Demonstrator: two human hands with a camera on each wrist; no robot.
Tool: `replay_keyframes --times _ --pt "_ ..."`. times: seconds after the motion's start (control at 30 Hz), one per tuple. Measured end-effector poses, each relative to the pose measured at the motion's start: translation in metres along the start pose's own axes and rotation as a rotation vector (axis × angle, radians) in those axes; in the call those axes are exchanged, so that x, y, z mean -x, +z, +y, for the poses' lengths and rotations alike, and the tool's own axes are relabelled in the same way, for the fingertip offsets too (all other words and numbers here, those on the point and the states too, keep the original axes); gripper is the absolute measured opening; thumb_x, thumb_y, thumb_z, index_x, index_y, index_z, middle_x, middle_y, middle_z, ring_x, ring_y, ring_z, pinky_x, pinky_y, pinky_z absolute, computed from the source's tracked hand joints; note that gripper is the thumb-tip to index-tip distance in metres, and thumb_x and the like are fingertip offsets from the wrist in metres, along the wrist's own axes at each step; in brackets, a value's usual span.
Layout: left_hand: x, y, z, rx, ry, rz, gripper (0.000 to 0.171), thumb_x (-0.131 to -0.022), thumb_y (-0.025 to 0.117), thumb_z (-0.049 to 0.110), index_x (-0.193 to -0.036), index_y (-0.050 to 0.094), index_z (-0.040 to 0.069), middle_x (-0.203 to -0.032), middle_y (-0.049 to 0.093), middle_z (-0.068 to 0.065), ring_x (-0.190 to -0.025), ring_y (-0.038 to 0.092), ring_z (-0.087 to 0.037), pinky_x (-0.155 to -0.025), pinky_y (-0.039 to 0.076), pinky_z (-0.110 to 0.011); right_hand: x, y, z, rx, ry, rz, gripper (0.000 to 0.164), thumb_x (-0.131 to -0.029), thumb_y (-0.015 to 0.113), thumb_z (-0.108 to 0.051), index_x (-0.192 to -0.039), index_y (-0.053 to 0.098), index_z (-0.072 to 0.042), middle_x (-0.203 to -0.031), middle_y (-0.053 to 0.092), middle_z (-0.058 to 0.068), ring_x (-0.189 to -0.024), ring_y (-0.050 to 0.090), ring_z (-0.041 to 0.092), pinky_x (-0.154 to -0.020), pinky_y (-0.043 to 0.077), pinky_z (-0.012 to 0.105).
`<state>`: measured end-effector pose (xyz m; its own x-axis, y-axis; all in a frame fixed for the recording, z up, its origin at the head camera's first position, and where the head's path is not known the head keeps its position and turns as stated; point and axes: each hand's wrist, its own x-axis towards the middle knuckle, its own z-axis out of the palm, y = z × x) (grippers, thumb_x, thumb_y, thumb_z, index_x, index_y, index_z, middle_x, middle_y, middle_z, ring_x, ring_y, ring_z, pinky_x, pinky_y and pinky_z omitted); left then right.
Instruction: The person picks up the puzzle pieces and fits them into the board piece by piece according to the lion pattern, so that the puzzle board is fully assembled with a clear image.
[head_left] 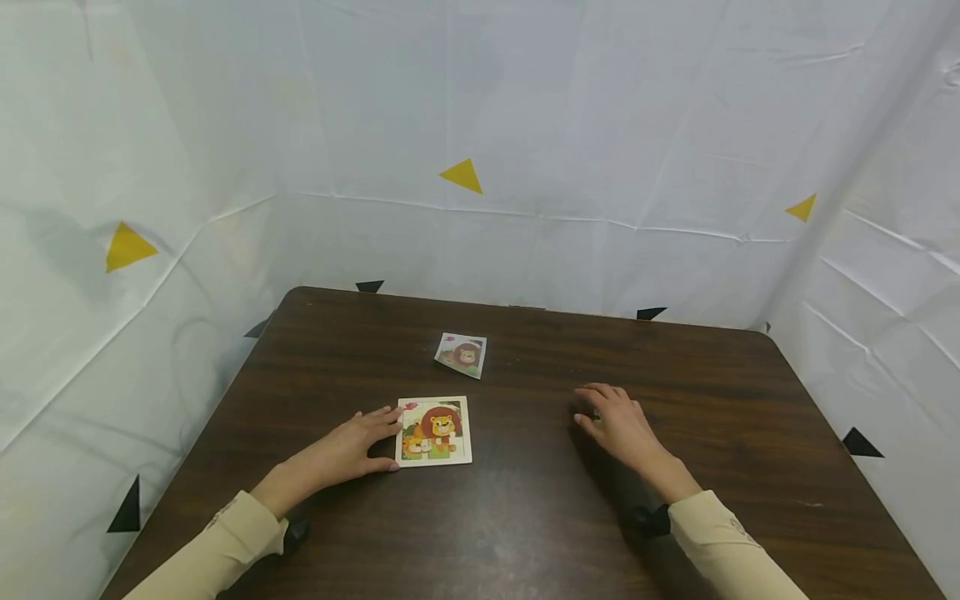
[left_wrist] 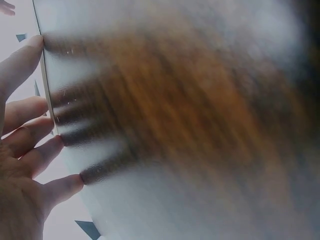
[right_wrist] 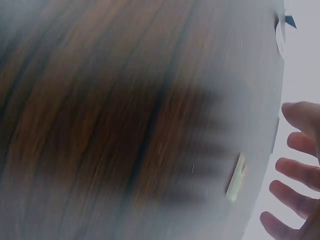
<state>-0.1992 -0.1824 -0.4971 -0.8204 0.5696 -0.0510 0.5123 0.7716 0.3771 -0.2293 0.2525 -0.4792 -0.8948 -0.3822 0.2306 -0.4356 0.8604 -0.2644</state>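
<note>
A square jigsaw puzzle [head_left: 435, 431] with a lion picture and a pale frame lies on the dark table. My left hand [head_left: 358, 444] rests at its left side, fingertips and thumb touching the frame with the fingers fairly straight. Off to the right, my right hand [head_left: 621, 423] is over the tabletop with its fingers spread and slightly bent. Below those fingers, a small flat puzzle piece [right_wrist: 236, 177] lies on the table in the right wrist view, apart from the hand. In the head view the hand hides most of that piece.
A paper picture card [head_left: 462, 355] of the same lion lies behind the puzzle, one corner curled. The brown wooden table [head_left: 525, 517] meets white sheet walls [head_left: 525, 108] at the back and sides. Yellow and black triangles mark the sheets.
</note>
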Motion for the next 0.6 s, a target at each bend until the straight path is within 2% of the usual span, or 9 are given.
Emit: replay_keyframes --times 0.33,0.6 --pt "0.000 0.001 -0.001 -0.007 0.025 0.027 0.066 -0.085 0.073 0.039 -0.135 0.054 0.000 -0.148 0.040 -0.018 -0.138 0.035 -0.036 -0.105 0.030 -0.062 0.016 -0.008 0.025 -0.009 0.077 -0.058 0.053 -0.088 0.070 -0.032 -0.131 0.057 -0.004 -0.132 0.052 0.021 -0.116 0.048 0.044 -0.086 0.039 0.064" --pt "0.000 0.002 -0.001 -0.001 0.017 0.019 0.066 -0.085 0.073 0.039 -0.135 0.054 0.001 -0.149 0.040 -0.016 -0.138 0.035 -0.036 -0.106 0.029 -0.062 0.023 -0.009 0.030 -0.004 0.100 -0.076 0.053 -0.087 0.073 -0.028 -0.131 0.056 -0.004 -0.129 0.054 0.021 -0.113 0.051 0.042 -0.080 0.042 0.062"
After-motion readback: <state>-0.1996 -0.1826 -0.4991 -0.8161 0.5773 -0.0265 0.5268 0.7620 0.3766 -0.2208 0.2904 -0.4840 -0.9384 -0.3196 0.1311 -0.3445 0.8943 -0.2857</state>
